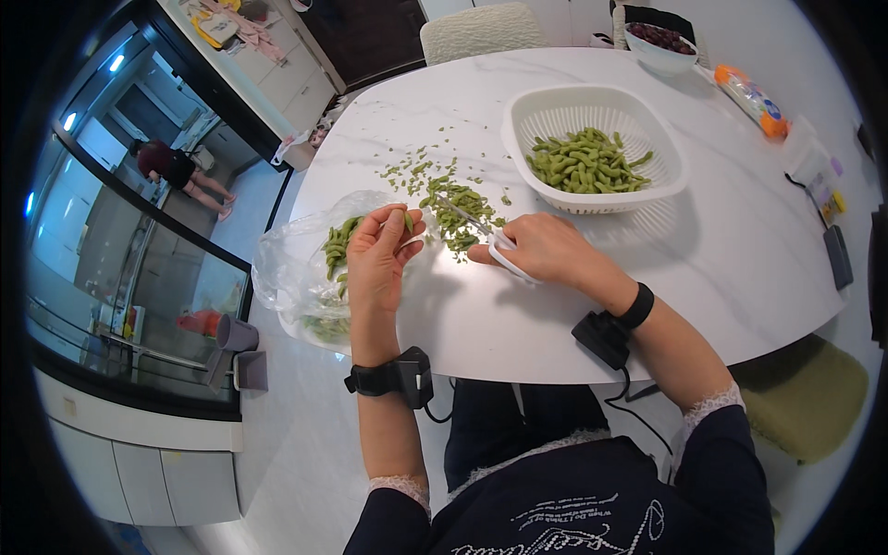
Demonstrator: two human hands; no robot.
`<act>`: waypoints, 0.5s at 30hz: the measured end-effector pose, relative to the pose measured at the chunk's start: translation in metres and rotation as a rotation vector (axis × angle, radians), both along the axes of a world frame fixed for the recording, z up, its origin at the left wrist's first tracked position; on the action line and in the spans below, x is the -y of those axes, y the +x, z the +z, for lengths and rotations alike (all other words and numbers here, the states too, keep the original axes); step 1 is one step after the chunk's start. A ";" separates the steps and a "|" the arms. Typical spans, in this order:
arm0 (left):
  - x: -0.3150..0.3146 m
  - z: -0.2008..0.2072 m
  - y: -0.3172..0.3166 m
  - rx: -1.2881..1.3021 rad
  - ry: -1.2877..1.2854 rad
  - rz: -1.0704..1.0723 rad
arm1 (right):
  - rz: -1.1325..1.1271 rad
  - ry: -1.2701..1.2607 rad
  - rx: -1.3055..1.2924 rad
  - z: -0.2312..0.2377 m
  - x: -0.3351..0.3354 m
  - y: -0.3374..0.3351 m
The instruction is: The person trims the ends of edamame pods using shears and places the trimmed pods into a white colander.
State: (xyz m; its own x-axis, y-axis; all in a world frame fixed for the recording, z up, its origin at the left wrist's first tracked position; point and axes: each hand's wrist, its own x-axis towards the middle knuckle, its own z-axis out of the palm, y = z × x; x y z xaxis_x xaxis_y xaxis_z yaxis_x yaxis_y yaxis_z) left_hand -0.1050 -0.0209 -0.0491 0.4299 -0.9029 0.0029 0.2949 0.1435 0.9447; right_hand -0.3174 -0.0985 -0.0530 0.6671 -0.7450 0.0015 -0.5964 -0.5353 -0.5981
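Pinched in the fingertips of my left hand (379,254) is a green edamame pod (408,222). My right hand (546,248) is closed round the white handles of a pair of scissors (507,255), whose metal blades point toward the far left, over a scattered heap of green trimmings (460,205). Below and left of my left hand lies a clear plastic bag (287,259) with more pods (341,245) in it. Beyond my right hand stands a white slotted basket (673,157) with a pile of pods (592,165) inside.
All this rests on a white marbled table (758,268). Toward its far right are a bowl of dark red fruit (660,42) and an orange packet (751,100). Chairs (483,32) stand around the table. Another person (171,166) bends over in the room behind the glass.
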 end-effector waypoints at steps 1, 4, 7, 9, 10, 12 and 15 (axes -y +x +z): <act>0.003 -0.005 0.002 0.058 0.005 -0.013 | -0.005 0.007 0.006 0.000 0.000 0.001; 0.009 -0.008 -0.004 0.086 -0.002 -0.013 | -0.022 0.022 0.005 0.002 0.000 -0.002; 0.013 -0.010 -0.008 0.020 -0.048 -0.044 | -0.006 0.005 0.038 0.004 -0.002 -0.002; 0.013 -0.011 -0.008 -0.019 -0.084 -0.086 | -0.001 -0.013 0.036 0.004 -0.003 -0.001; 0.015 -0.015 -0.009 -0.011 -0.124 -0.102 | 0.001 -0.032 0.034 0.005 -0.003 -0.001; 0.019 -0.019 -0.013 -0.006 -0.164 -0.122 | 0.005 -0.040 0.029 0.003 -0.003 0.000; 0.020 -0.023 -0.020 0.035 -0.185 -0.102 | 0.009 -0.031 0.013 0.004 -0.003 0.000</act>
